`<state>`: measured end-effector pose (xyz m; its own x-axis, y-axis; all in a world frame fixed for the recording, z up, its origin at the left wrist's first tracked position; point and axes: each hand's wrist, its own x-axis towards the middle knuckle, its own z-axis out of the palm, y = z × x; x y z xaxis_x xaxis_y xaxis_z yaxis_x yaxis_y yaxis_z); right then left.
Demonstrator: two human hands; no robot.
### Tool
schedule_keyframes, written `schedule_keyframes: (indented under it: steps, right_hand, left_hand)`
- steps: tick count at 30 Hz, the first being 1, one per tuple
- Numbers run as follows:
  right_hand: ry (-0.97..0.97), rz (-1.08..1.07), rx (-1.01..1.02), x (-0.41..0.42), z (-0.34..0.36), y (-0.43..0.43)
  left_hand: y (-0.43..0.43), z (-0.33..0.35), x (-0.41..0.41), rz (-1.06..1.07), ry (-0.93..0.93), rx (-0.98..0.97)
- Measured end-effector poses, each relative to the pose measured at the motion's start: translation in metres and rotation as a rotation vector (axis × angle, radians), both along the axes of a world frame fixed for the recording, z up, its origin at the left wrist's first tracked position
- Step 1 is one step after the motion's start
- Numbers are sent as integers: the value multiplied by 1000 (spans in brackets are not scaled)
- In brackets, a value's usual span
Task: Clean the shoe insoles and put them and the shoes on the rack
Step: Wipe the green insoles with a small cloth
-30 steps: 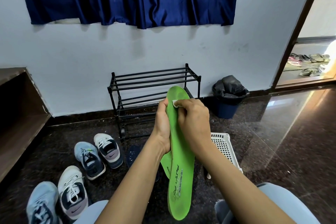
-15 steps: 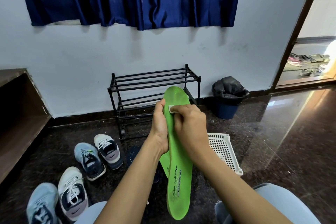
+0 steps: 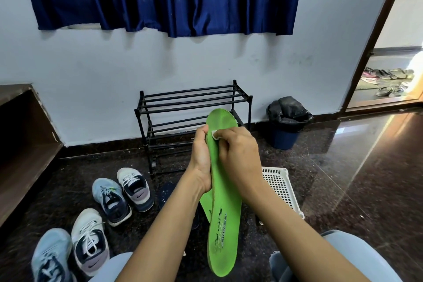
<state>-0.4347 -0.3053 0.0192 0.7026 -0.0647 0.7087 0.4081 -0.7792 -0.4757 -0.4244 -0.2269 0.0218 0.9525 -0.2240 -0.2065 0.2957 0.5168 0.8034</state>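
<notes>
A long green insole (image 3: 223, 224) stands lengthwise in front of me, toe end up. My left hand (image 3: 201, 158) grips its left edge near the middle. My right hand (image 3: 238, 155) pinches a small white wipe (image 3: 215, 134) and presses it on the insole's upper part. A second green insole (image 3: 204, 204) peeks out from behind the first. Beyond the hands a black metal shoe rack (image 3: 190, 103) with bare shelves stands against the wall. Two pairs of sneakers sit on the dark floor at left: one pair (image 3: 123, 192) nearer the rack, the other (image 3: 71, 252) by my knee.
A white perforated basket (image 3: 282, 188) lies on the floor right of my hands. A blue bin with a black bag (image 3: 287, 123) stands by the wall. A dark insole (image 3: 166, 192) lies near the rack's foot. A wooden ledge (image 3: 23, 135) runs along the left; a doorway opens at right.
My right hand with the wipe has slid a little down and left on the insole's upper part, then back up. The left hand's grip and the insole have barely shifted.
</notes>
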Motion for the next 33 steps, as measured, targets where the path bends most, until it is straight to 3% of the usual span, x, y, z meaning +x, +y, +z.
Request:
schedule_keyframes:
  steps: [33]
  right_hand:
    - [-1,48,134,-13,1,5]
  left_hand:
    - [2,3,-3,-34,-6,21]
